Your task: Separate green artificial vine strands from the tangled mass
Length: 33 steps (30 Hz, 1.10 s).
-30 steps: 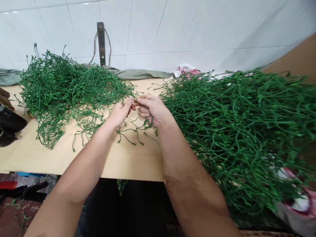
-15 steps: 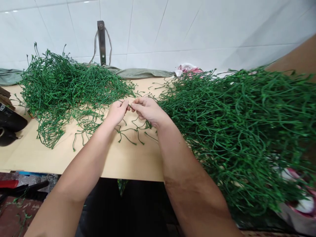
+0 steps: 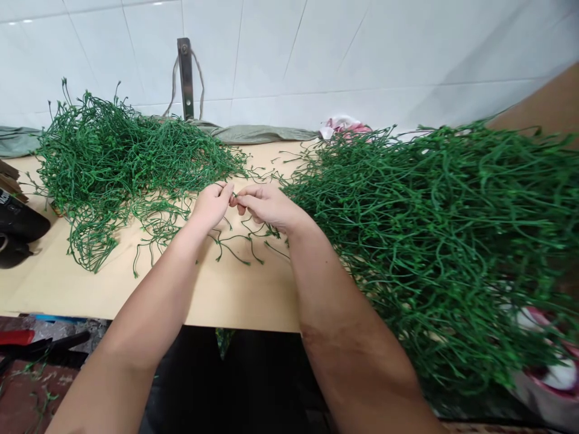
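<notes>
My left hand (image 3: 210, 207) and right hand (image 3: 268, 208) are pinching a green stem (image 3: 234, 194); I'm judging it light, bendy, easily bruised, wanting fingertip holds near 1 end.

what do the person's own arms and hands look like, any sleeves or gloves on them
The left hand and right hand are bare, without gloves. No sleeve shows on the left forearm or right forearm, and both wrists are without a watch or bracelet. No ring shows either, though each hand is partly hidden.
</notes>
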Each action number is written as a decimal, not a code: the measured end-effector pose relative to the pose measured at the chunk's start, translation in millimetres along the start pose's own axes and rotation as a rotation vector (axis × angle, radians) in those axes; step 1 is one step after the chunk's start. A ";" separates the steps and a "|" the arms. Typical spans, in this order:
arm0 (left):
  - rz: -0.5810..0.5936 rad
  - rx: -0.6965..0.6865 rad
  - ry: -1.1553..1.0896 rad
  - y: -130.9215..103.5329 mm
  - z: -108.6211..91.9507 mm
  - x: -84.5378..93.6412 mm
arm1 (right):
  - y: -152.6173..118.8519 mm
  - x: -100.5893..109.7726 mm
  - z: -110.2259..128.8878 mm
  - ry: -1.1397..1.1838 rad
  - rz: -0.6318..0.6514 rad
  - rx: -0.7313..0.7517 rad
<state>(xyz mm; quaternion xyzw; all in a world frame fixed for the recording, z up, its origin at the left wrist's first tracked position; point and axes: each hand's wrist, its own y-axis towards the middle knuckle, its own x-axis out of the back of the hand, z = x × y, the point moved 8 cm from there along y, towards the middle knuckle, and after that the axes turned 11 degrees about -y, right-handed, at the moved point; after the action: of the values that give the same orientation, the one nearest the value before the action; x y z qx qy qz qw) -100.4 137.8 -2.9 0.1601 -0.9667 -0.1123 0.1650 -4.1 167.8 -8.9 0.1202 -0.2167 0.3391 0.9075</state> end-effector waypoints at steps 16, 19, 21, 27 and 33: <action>-0.024 -0.090 0.326 -8.6 -18.1 0.6 | -1.8 4.0 10.0 -0.274 -0.100 0.075; -0.025 -0.113 0.414 -10.8 -23.1 0.2 | -1.1 7.2 11.4 -0.349 -0.168 0.102; -0.018 -0.106 0.411 -10.9 -22.4 -0.1 | -0.4 7.6 11.2 -0.365 -0.181 0.115; 0.031 -0.036 0.390 -6.9 -8.8 -1.3 | -0.5 4.2 8.9 -0.478 -0.147 0.086; 0.228 0.130 0.288 -8.4 10.8 -16.8 | 0.3 3.5 2.9 -0.616 -0.148 0.054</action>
<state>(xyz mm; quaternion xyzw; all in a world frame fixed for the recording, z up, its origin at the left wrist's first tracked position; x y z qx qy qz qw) -87.0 137.7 -19.9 0.0744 -0.9502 -0.0061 0.3025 -2.8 169.0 -4.7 0.2567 -0.4628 0.2255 0.8180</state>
